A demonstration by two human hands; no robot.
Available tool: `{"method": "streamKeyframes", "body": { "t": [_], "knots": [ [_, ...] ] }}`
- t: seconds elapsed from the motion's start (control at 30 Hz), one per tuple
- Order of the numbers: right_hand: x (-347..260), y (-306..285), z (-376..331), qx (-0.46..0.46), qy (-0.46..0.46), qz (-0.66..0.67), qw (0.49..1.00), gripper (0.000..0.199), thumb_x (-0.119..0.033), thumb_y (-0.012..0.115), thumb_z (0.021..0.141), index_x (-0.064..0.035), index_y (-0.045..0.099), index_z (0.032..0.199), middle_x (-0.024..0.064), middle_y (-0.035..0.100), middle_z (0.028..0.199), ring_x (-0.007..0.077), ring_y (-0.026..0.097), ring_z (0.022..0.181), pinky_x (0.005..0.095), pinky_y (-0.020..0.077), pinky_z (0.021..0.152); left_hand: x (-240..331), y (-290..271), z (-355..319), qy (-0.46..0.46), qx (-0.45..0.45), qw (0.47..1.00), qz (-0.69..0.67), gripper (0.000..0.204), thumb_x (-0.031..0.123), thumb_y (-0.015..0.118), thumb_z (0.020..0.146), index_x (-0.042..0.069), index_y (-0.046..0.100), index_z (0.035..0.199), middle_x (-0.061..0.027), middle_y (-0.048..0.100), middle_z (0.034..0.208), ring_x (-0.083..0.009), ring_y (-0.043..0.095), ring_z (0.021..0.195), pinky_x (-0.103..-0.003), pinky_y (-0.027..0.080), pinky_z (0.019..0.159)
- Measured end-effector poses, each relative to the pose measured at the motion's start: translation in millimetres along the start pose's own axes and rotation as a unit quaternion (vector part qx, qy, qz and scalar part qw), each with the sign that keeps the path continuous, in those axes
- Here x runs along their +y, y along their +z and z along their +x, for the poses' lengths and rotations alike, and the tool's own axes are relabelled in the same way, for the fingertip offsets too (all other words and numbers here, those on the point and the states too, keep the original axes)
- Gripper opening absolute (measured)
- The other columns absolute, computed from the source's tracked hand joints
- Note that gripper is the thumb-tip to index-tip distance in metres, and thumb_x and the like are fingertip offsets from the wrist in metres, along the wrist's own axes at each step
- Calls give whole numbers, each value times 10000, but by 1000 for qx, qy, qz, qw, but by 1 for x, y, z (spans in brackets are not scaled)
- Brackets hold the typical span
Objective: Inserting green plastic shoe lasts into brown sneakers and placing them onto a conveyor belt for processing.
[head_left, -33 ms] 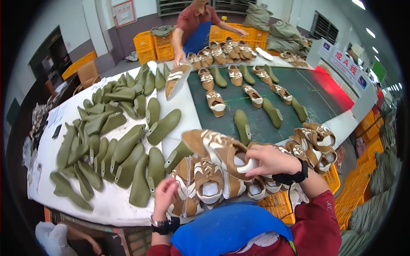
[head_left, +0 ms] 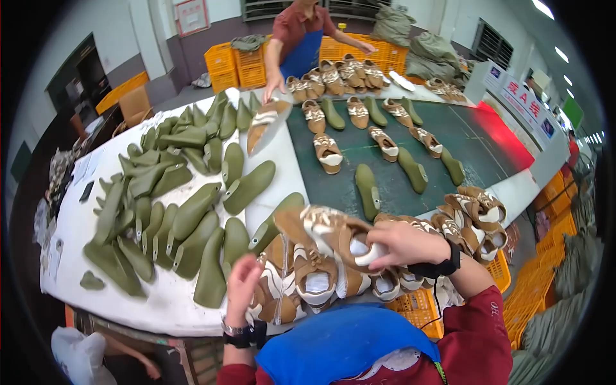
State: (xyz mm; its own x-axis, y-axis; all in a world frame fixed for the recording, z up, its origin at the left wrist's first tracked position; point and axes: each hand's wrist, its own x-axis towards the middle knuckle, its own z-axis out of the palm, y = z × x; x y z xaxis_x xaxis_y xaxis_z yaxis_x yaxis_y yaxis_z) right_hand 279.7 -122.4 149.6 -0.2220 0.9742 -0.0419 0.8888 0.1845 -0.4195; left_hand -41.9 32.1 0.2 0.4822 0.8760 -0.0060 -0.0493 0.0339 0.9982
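Right hand (head_left: 407, 244) grips one tan shoe (head_left: 324, 232) at center; left hand (head_left: 240, 289), fingers loosely curled, touches shoe pile (head_left: 301, 282) at 6 o'clock.

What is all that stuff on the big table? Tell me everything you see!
Shoe lasts: dozens, olive green, piled on the white table's left side.
Shoe uppers: a heap, tan and white, at the near table edge.
More uppers: a pile, tan and white, right of the belt.
Conveyor belt: one, dark green, carrying spaced uppers and lasts.
White table: one, under the lasts.
Crates: several, orange, at the far wall.
Co-worker: one, red shirt, blue apron, at the far end.
Held upper: one, tan and white, lifted above the heap.
Left hand: resting on the heap.
Right hand: fingers gripping the held upper.
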Motion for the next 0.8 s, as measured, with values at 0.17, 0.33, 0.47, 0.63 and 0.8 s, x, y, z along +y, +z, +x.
{"method": "streamKeyframes", "body": {
  "t": [0.17,0.33,0.47,0.63,0.8],
  "knots": [
    [17,48,10,-166,-23,-3,986,377,-319,722,670,-55,588,904,155,592,752,346,595,751,418,467,680,58,1,95,210,137,905,342,814,152,719,685,42,277,1359,-240,348,1329,-354,326,1249,-416,265,1047],
    [12,51,16,-143,-51,4,988,373,-303,719,680,-65,588,936,137,580,825,335,585,813,407,464,710,-12,-2,196,-4,64,825,561,1019,407,763,603,181,185,1412,-195,248,1415,-415,216,1296,-476,273,1032],
    [10,51,2,-76,-46,21,996,461,-284,723,684,-96,532,1060,114,551,968,323,563,896,400,468,732,-68,-8,220,-50,11,804,593,670,360,695,678,139,426,1250,-167,508,1224,-343,492,1126,-444,441,887],
    [10,54,-9,-22,-29,86,996,595,-262,726,693,-120,462,1207,131,497,1128,332,550,969,390,472,805,-38,-6,221,24,117,897,425,528,357,664,727,24,521,1110,-226,609,1009,-357,589,952,-407,460,827],
    [7,56,-12,9,3,89,996,680,-294,733,691,-135,426,1276,174,438,1231,356,522,1044,386,455,867,26,-21,167,-86,-2,989,-121,405,254,601,840,-26,533,1125,-71,620,983,-149,601,904,-279,488,772]
  ]
}}
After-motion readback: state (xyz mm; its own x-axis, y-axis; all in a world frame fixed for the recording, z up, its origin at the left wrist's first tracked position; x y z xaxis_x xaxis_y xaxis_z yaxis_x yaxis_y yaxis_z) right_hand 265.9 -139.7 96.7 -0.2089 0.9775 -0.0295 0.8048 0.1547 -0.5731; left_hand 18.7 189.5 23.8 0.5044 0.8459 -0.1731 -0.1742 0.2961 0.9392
